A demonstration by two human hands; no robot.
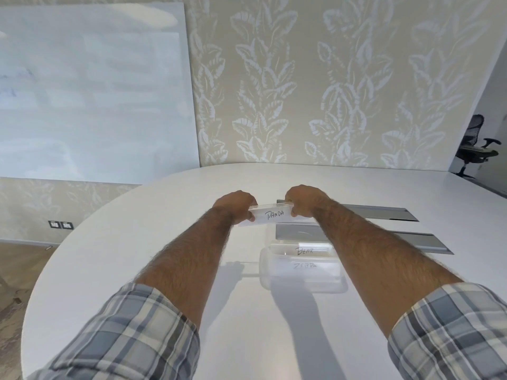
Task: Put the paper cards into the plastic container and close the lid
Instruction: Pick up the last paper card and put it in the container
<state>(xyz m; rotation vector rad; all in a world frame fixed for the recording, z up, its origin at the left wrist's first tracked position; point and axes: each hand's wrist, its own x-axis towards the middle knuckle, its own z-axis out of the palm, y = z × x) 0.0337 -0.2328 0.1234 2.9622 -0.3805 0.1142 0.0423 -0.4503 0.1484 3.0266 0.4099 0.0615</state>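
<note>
My left hand (238, 205) and my right hand (303, 201) each grip one end of a white paper card (273, 214) marked "PANDA", held upright above the white table (137, 242). A thin clear strip, perhaps a lid's edge, shows along the card's top. Nearer to me stands a clear plastic container (303, 270). Inside it are a card marked "BEAR" (303, 250) and another card (304, 266) with blurred writing. The held card is beyond the container and a little left of it.
Two grey metal cable flaps (384, 212) (419, 242) are set into the table to the right of the hands. A whiteboard (90, 91) leans on the wall at the left. An office chair (477, 144) stands far right.
</note>
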